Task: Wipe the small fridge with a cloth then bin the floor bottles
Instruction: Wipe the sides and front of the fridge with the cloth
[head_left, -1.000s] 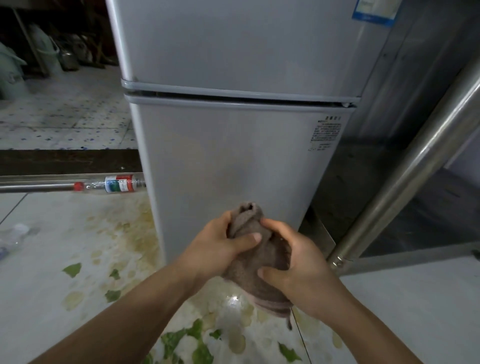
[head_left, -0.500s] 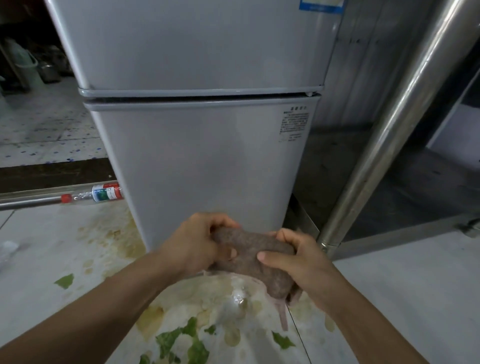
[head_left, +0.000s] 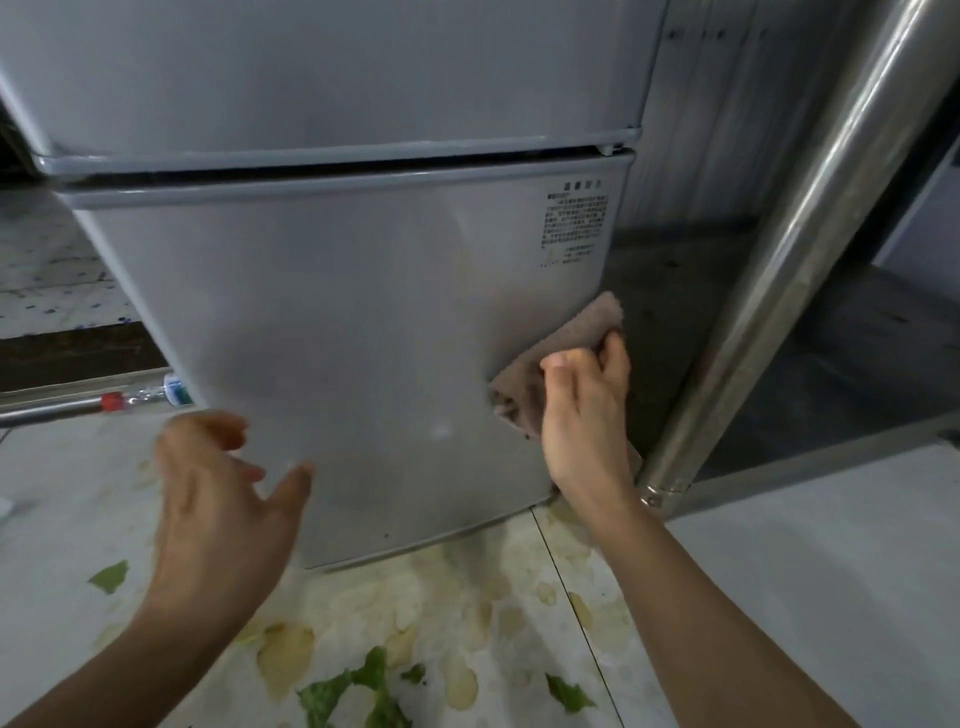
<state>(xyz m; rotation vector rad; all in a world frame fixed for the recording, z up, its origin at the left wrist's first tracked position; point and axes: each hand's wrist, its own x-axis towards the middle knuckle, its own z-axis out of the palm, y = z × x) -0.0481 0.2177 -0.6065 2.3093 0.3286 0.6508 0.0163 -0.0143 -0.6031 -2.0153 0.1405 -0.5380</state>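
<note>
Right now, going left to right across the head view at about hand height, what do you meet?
Floor bottle → left hand, open → fridge lower door → cloth → right hand gripping it → steel pole.

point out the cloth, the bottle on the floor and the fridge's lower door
cloth (head_left: 569, 343): head view, on the folded brown middle.
bottle (head_left: 148, 396): head view, on its clear neck.
lower door (head_left: 332, 322): head view, on the bare grey panel.

Fridge (head_left: 337, 312) label (head_left: 575, 224): small print, too blurred to read
</note>
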